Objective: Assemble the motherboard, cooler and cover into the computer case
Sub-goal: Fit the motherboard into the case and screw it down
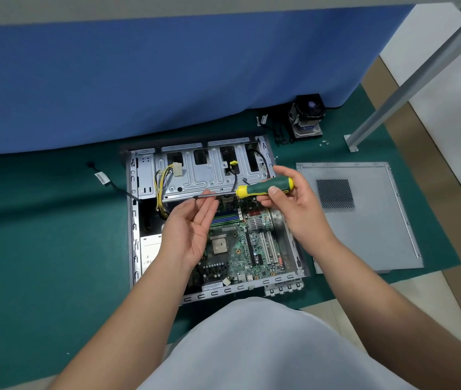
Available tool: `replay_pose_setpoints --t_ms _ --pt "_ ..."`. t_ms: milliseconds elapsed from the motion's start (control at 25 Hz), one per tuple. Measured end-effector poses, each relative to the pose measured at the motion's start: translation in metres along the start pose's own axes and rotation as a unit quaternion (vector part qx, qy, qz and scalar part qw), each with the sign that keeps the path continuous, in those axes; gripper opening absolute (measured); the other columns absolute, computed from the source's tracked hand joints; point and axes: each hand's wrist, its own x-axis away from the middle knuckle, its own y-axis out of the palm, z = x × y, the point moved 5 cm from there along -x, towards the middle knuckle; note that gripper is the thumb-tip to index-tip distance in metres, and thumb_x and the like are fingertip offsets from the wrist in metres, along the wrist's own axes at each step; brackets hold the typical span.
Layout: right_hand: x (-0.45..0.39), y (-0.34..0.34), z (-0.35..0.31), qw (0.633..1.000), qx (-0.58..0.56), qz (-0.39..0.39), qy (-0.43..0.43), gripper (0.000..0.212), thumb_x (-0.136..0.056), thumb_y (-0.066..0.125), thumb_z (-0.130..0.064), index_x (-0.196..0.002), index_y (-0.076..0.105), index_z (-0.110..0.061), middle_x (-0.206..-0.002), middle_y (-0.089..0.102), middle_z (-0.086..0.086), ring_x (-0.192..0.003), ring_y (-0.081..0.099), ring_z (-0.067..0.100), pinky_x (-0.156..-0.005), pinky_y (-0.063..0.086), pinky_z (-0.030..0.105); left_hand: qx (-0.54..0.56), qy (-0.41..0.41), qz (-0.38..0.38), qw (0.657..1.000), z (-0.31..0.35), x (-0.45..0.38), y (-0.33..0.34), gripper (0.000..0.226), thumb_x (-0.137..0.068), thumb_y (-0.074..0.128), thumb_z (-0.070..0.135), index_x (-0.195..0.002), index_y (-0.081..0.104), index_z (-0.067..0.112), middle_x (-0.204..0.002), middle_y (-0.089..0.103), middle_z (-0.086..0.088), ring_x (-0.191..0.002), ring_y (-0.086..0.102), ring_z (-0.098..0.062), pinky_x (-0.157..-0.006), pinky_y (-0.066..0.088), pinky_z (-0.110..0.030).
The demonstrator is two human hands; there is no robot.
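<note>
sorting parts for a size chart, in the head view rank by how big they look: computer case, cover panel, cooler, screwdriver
1. computer case
2. cover panel, a bit smaller
3. and 4. unsure: screwdriver is held nearer the camera, cooler lies farther back, and they look alike in size.

One computer case [132, 220], one motherboard [240, 249], one cooler [306, 119], one cover [364, 218] and one screwdriver [263, 187] are counted; two hands are seen, left hand [190, 229] and right hand [294, 204].
</note>
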Motion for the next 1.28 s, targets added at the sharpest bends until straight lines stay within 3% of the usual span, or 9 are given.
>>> replay_pose_setpoints --t_ms 120,240,560,720,880,1000,1160,1280 --pt "-0.001 -0.004 0.003 1.0 -0.025 0.017 0.006 0.038 -0.105 0.056 -0.012 -0.141 0.049 -0.021 -0.119 0.067 0.016 -0.097 0.075 0.022 -0.094 0.058 0.031 0.008 -0.007 0.004 1.0 0.001 0.0 0.0 0.012 -0.103 0.047 -0.001 -0.098 0.058 -0.002 -0.1 0.073 -0.028 -0.105 0.073 -0.039 -0.082 0.063 -0.043" --pt "-0.001 -0.005 0.005 0.999 -0.041 0.015 0.017 0.037 -0.105 0.056 -0.012 -0.139 0.05 -0.021 -0.115 0.07 0.018 -0.097 0.075 0.023 -0.093 0.058 0.029 0.02 -0.013 0.009 1.0 0.001 0.0 0.001 0.01 -0.103 0.047 -0.001 -0.1 0.057 -0.001 -0.091 0.074 -0.025 -0.103 0.074 -0.039 -0.081 0.064 -0.043" --pt "-0.001 -0.006 0.006 0.999 -0.041 0.009 0.021 0.038 -0.104 0.056 -0.012 -0.141 0.051 -0.02 -0.112 0.072 0.013 -0.098 0.075 0.021 -0.091 0.057 0.025 0.023 -0.007 -0.022 0.999 0.002 -0.001 0.002 0.012 -0.103 0.045 -0.001 -0.114 0.049 0.003 -0.12 0.068 -0.032 -0.112 0.07 -0.041 -0.084 0.062 -0.042" --pt "-0.001 -0.007 0.005 0.999 -0.028 0.005 0.017 0.037 -0.105 0.056 -0.012 -0.141 0.05 -0.018 -0.108 0.073 0.008 -0.098 0.075 0.02 -0.094 0.057 0.028 -0.008 0.001 -0.033 0.999 0.005 -0.002 -0.001 0.01 -0.103 0.046 -0.003 -0.101 0.051 0.006 -0.114 0.07 -0.032 -0.112 0.07 -0.041 -0.085 0.062 -0.042" --pt "-0.002 -0.009 0.003 0.999 -0.03 0.004 0.019 0.036 -0.105 0.055 -0.011 -0.139 0.051 -0.019 -0.114 0.07 0.015 -0.097 0.075 0.02 -0.093 0.058 0.027 -0.094 0.019 -0.022 0.995 0.013 -0.006 -0.006 0.014 -0.102 0.047 -0.005 -0.098 0.057 0.003 -0.095 0.073 -0.026 -0.107 0.072 -0.042 -0.078 0.063 -0.04" --pt "-0.003 -0.013 0.002 0.998 -0.054 0.01 0.023 0.034 -0.104 0.057 -0.01 -0.135 0.054 -0.021 -0.108 0.072 0.019 -0.095 0.076 0.022 -0.091 0.058 0.027 -0.143 0.019 -0.037 0.989 0.018 -0.006 -0.006 0.015 -0.103 0.047 -0.005 -0.099 0.06 0.004 -0.101 0.074 -0.026 -0.109 0.071 -0.041 -0.081 0.062 -0.038" --pt "-0.004 -0.017 0.004 0.997 -0.064 0.016 0.03 0.031 -0.102 0.061 -0.012 -0.131 0.057 -0.021 -0.09 0.077 0.006 -0.093 0.076 0.023 -0.089 0.059 0.027 -0.179 0.028 -0.048 0.982 0.018 -0.005 -0.003 0.013 -0.103 0.049 -0.003 -0.099 0.059 0.005 -0.105 0.074 -0.026 -0.11 0.071 -0.039 -0.082 0.062 -0.037" --pt "-0.005 -0.019 0.005 0.996 -0.074 0.029 0.041 0.026 -0.1 0.064 -0.015 -0.126 0.061 -0.018 -0.09 0.079 0.007 -0.091 0.076 0.025 -0.087 0.061 0.029 -0.172 0.032 -0.041 0.984 0.013 -0.005 -0.003 0.009 -0.104 0.051 -0.002 -0.104 0.058 0.003 -0.108 0.073 -0.028 -0.109 0.072 -0.038 -0.081 0.062 -0.036"
